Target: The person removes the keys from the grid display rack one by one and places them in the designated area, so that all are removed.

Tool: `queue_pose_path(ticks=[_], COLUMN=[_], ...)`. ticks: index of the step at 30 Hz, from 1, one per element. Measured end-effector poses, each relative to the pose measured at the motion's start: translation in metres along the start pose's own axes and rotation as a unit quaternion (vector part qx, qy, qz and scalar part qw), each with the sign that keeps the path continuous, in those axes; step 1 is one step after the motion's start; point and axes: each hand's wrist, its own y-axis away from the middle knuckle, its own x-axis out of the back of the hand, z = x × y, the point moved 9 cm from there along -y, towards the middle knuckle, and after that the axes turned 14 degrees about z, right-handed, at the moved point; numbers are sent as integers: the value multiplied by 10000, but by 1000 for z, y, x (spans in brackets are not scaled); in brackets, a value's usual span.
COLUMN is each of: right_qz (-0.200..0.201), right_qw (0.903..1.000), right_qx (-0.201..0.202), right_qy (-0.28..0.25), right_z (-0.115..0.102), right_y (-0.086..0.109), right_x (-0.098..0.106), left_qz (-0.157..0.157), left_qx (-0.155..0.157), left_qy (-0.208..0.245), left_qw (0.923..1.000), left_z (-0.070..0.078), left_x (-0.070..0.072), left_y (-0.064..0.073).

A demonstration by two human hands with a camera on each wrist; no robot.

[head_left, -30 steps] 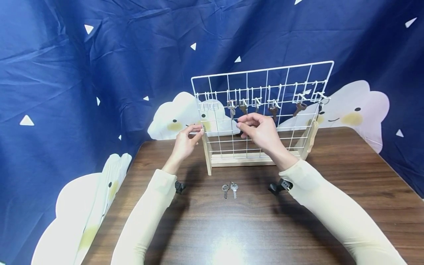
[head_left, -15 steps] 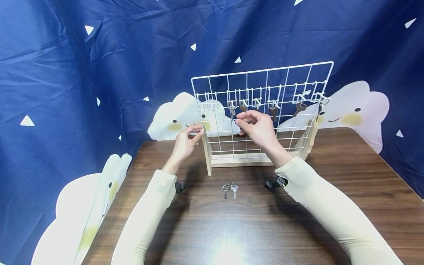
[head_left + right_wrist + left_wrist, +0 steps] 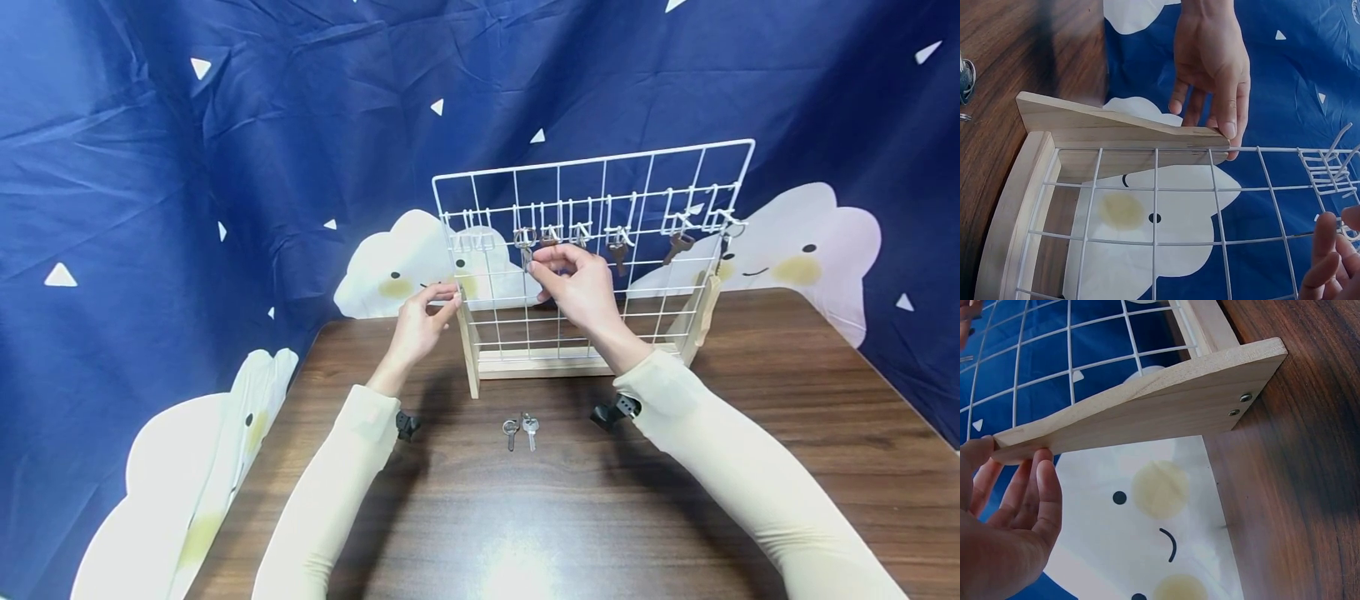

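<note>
A white wire grid rack (image 3: 558, 171) with wooden side supports stands on the table, with keys hanging from its hooks. My left hand (image 3: 420, 325) grips the left wooden side (image 3: 1129, 412) between thumb and fingers. My right hand (image 3: 585, 283) is raised before the grid, its thumb and index fingertips right at the hanging key (image 3: 527, 255) below the leftmost ring. I cannot tell whether they pinch it. In the right wrist view, the right hand's fingers (image 3: 1324, 250) show at the right edge, near the hooks.
Two keys (image 3: 512, 433) with rings lie on the table (image 3: 450, 517) in front of the rack. More keys (image 3: 678, 243) hang to the right. White hooks (image 3: 474, 237) at the left bear no keys. A blue cloth (image 3: 300, 125) with clouds hangs behind.
My right hand has shifted slightly left and up, bringing its fingertips to the hanging key. My left hand stays on the wooden side.
</note>
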Motion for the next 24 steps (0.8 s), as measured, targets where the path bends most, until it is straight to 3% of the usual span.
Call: queue_pose_path(ticks=[11, 24], right_qz=[117, 238], right_qw=[9990, 9990], right_qx=[-57, 116], right_qy=[-437, -348], right_z=[-2, -5], right_y=[-2, -4], right_x=[-6, -6], left_qz=[18, 25], left_qx=[-73, -87], left_qy=[-185, -186], left_qw=[9998, 9998], left_z=[1, 2], left_x=[1, 2], left_y=[0, 1])
